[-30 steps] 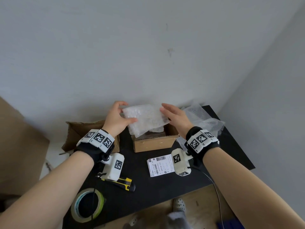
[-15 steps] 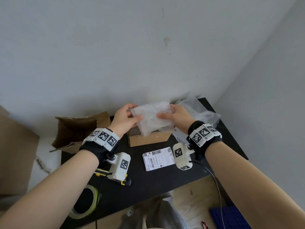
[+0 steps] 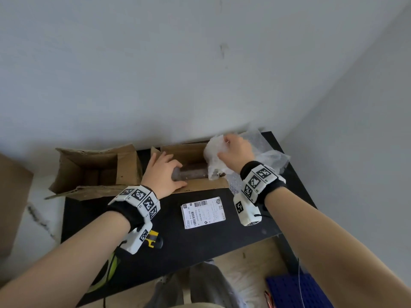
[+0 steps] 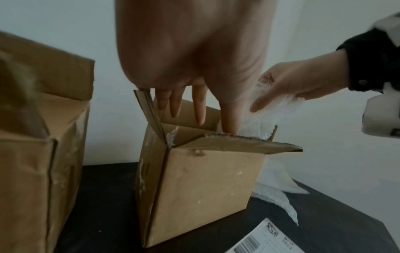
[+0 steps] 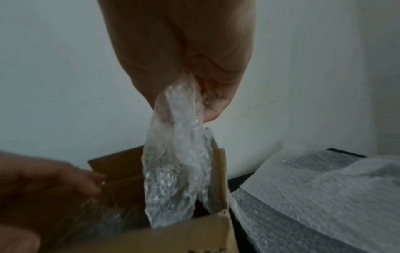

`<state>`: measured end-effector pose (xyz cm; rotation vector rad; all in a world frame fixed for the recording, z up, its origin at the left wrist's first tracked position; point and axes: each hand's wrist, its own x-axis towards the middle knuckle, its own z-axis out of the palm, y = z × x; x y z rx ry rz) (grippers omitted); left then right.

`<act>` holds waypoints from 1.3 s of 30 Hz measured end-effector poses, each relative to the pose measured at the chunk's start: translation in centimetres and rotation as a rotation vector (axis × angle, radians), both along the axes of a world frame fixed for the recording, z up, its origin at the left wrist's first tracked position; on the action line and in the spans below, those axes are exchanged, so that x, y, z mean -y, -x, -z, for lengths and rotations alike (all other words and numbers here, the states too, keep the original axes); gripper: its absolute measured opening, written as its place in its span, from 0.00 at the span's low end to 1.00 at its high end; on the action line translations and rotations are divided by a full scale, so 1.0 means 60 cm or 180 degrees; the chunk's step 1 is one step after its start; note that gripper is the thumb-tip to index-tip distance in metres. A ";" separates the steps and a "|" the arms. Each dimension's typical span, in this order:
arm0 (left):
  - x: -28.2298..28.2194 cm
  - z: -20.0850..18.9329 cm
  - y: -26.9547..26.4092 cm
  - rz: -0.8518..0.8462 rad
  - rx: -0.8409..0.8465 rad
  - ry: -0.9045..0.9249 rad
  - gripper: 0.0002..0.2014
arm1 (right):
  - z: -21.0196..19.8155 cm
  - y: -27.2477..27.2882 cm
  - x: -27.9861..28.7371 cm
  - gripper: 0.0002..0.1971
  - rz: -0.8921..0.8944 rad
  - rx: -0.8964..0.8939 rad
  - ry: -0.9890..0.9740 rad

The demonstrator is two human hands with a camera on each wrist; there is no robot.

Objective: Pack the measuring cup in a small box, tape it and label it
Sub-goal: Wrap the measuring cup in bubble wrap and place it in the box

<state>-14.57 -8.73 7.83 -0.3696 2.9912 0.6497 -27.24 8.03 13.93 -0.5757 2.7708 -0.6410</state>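
- Right hand pinches a crumpled sheet of bubble wrap between thumb and curled fingers, its lower end hanging into the right side of the small box.
- Left hand lies flat, fingers straight, over the box's left end; in the left wrist view its fingers point down into the opening and grip nothing.
- We judge the step in hand to be padding the box. To do it well we should feed the wrap down along the right wall, keep the left hand steadying the box, and tuck the wrap below the rim so the flaps can fold flat.
- Inside the box lies a dark bundle under bubble film; we take it for the wrapped measuring cup, though the cup itself is hidden.
- Beside it, to the left, stands a larger open box; we cannot see anything in it.
- More bubble wrap is heaped on the worktop right of the small box; the label lies in front of it, not yet applied.
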 end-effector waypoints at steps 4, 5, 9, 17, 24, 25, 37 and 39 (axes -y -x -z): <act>0.000 0.005 -0.009 -0.0056 0.0192 0.0177 0.31 | 0.019 -0.019 0.017 0.08 -0.0402 -0.0200 -0.0528; -0.001 0.006 -0.011 -0.0074 0.0236 0.0190 0.31 | 0.024 -0.023 0.021 0.09 -0.0498 -0.0248 -0.0629; -0.003 0.009 -0.014 -0.0070 0.0334 0.0215 0.31 | 0.035 -0.033 0.034 0.18 -0.0850 -0.0339 -0.1145; -0.005 0.010 -0.016 -0.0076 0.0385 0.0271 0.33 | 0.074 -0.033 0.050 0.19 -0.1122 -0.0486 -0.1699; -0.005 0.010 -0.016 -0.0046 0.0450 0.0369 0.33 | 0.067 -0.030 0.042 0.25 -0.1167 -0.0046 -0.1349; -0.005 0.010 -0.014 -0.0034 0.0457 0.0404 0.33 | 0.061 -0.034 0.038 0.23 -0.1042 -0.0119 -0.1212; -0.011 0.026 -0.016 0.0011 0.0354 0.0754 0.39 | 0.089 -0.085 0.034 0.24 -0.1118 0.0205 -0.1800; -0.011 0.028 -0.018 0.0010 0.0318 0.0794 0.41 | 0.103 -0.081 0.041 0.26 -0.0919 0.0445 -0.1691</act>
